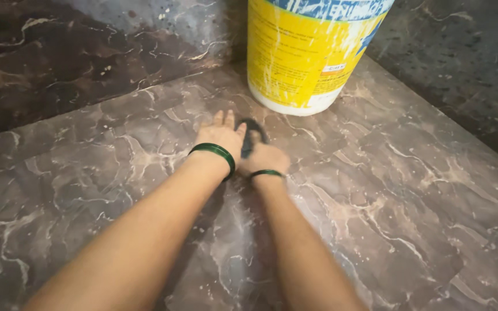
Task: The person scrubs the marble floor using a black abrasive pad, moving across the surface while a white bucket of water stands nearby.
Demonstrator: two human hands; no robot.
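Note:
Both my arms reach forward over a brown marbled stone surface [410,190]. My left hand [221,133] lies flat, palm down, fingers stretched toward the corner, a green bangle on its wrist. My right hand [263,156] is closed over a small dark pad or cloth [249,131] pressed on the stone, also with a green bangle at the wrist. The dark pad shows between and just beyond the two hands; most of it is hidden by them.
A large yellow and white bucket [301,57] streaked with white drips stands on the stone just beyond my hands. Dark marbled walls [59,63] rise at the left and at the right, meeting behind the bucket.

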